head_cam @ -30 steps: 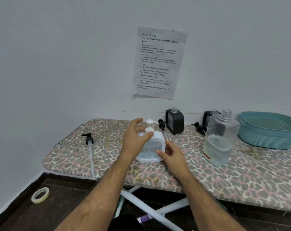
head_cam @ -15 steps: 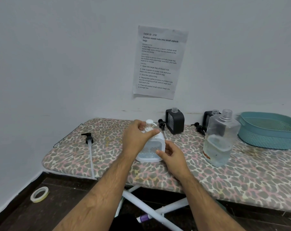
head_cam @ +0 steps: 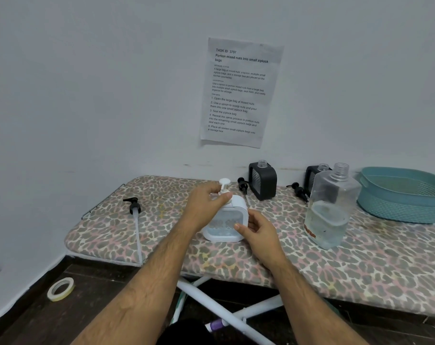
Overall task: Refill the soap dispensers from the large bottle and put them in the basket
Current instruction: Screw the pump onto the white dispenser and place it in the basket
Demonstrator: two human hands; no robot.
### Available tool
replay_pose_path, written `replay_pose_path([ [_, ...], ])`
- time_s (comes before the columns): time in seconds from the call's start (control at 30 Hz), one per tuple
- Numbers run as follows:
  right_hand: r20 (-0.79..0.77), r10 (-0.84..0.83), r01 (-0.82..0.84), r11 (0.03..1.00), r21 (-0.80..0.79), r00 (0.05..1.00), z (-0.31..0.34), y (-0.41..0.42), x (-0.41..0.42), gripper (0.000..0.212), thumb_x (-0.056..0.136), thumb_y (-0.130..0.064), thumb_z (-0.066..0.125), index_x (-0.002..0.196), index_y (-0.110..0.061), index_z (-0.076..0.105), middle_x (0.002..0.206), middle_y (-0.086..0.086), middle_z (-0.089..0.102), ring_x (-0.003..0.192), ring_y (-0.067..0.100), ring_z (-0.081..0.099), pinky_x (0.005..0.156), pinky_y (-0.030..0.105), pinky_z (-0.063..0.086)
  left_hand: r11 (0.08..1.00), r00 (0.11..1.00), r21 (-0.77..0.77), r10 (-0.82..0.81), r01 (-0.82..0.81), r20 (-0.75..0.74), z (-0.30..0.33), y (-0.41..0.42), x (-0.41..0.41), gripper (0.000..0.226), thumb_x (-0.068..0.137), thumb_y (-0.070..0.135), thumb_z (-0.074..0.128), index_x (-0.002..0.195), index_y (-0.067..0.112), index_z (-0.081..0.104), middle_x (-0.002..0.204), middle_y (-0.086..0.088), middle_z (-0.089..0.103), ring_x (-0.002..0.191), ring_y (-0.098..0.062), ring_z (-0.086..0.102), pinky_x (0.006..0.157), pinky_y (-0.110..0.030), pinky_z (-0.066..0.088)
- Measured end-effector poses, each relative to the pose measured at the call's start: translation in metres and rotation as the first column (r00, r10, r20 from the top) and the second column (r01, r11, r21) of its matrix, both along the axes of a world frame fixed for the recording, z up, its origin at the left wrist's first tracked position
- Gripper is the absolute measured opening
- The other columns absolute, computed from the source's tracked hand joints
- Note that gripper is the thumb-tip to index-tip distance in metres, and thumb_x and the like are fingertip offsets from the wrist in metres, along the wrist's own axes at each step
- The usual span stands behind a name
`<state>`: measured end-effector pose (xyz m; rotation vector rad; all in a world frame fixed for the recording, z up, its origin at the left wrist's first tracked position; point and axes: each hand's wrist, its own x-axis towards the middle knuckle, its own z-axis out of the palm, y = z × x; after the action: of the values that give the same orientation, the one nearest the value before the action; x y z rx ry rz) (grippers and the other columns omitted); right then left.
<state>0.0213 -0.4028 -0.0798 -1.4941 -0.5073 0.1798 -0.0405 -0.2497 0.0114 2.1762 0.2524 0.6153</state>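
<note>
Dispenser (head_cam: 225, 224) white, squarish, clear-windowed, white pump (head_cam: 224, 181) on top.

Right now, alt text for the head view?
Left hand grips the pump top of a white soap dispenser on a leopard-print ironing board while the right hand steadies its side. Large clear bottle, uncapped, and teal basket stand to the right.

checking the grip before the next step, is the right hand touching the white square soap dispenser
Touching. The head view shows the right hand with its thumb and fingers against the lower right side of the white square soap dispenser, no gap visible.
</note>
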Motion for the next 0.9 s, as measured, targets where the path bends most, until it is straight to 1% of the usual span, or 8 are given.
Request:
replay_pose_path([
  [0.07,0.0,0.0,0.0,1.0,0.0,1.0,0.0,0.0,0.0,0.038,0.087,-0.009,0.073,0.123,-0.016,0.063,0.111,-0.002,0.072,0.099,0.009,0.07,0.089,0.036,0.059,1.0,1.0,0.022,0.022,-0.022,-0.008,0.0,-0.001,0.0,0.025,0.087,0.033,0.073,0.108,0.02,0.074,0.096,0.017,0.066,0.089,0.011,0.059,0.075,-0.009,0.038],
  [0.17,0.005,-0.001,0.002,1.0,-0.006,1.0,0.0,0.0,0.0,0.038,0.087,-0.011,0.074,0.123,-0.016,0.064,0.11,-0.002,0.073,0.099,0.011,0.071,0.089,0.038,0.059,0.989,0.99,0.049,0.139,-0.139,0.009,-0.003,-0.005,0.001,0.049,0.072,0.052,0.08,0.112,0.024,0.07,0.104,0.017,0.065,0.098,-0.003,0.061,0.084,-0.023,0.043],
  [0.33,0.006,-0.002,0.002,1.0,-0.005,1.0,-0.001,0.0,0.0,0.037,0.087,-0.011,0.074,0.122,-0.016,0.064,0.109,-0.001,0.073,0.099,0.012,0.071,0.089,0.039,0.059,0.947,0.956,0.132,0.293,-0.293,0.018,-0.007,-0.014,0.004,0.057,0.056,0.082,0.064,0.09,0.036,0.064,0.088,0.02,0.065,0.087,-0.005,0.062,0.094,-0.046,0.05],
  [0.43,-0.003,0.001,-0.001,1.0,0.001,1.0,-0.001,0.0,0.001,0.037,0.087,-0.01,0.074,0.122,-0.015,0.064,0.109,0.0,0.073,0.099,0.012,0.071,0.088,0.039,0.059,0.939,0.948,0.13,0.316,-0.317,0.033,-0.006,-0.016,0.007,0.042,0.063,0.071,0.073,0.085,0.035,0.066,0.081,0.021,0.063,0.084,-0.008,0.064,0.094,-0.05,0.049],
  [0.57,-0.013,0.001,-0.001,1.0,0.002,1.0,-0.001,0.001,0.001,0.04,0.086,-0.011,0.075,0.124,-0.015,0.062,0.11,-0.001,0.073,0.099,0.012,0.071,0.088,0.039,0.059,0.946,0.95,0.102,0.299,-0.307,0.086,-0.008,-0.015,0.009,0.037,0.069,0.059,0.078,0.087,0.028,0.074,0.074,0.023,0.062,0.079,-0.007,0.066,0.097,-0.055,0.047],
  [0.67,-0.002,0.0,0.0,1.0,-0.002,1.0,-0.001,0.001,0.002,0.038,0.086,-0.011,0.075,0.121,-0.016,0.063,0.109,0.0,0.073,0.099,0.011,0.071,0.088,0.039,0.059,0.958,0.956,0.064,0.271,-0.279,0.114,-0.008,-0.015,0.009,0.033,0.073,0.051,0.08,0.091,0.023,0.076,0.083,0.015,0.071,0.08,-0.008,0.066,0.093,-0.049,0.051],
  [0.8,0.014,0.008,-0.008,1.0,-0.004,1.0,0.0,0.0,0.001,0.036,0.087,-0.01,0.074,0.12,-0.017,0.064,0.109,-0.001,0.073,0.099,0.011,0.071,0.088,0.04,0.059,0.977,0.975,0.046,0.206,-0.21,0.085,-0.007,-0.013,0.008,0.028,0.078,0.042,0.079,0.094,0.02,0.075,0.085,0.011,0.071,0.085,-0.011,0.068,0.088,-0.036,0.051],
  [0.9,0.003,0.013,-0.013,1.0,0.003,1.0,0.0,0.0,0.001,0.034,0.087,-0.009,0.073,0.118,-0.02,0.064,0.109,-0.001,0.073,0.098,0.011,0.071,0.088,0.04,0.059,0.987,0.987,0.037,0.157,-0.158,0.036,-0.008,-0.005,0.009,0.028,0.078,0.041,0.079,0.096,0.019,0.076,0.082,0.014,0.068,0.086,-0.011,0.067,0.099,-0.044,0.048],
])
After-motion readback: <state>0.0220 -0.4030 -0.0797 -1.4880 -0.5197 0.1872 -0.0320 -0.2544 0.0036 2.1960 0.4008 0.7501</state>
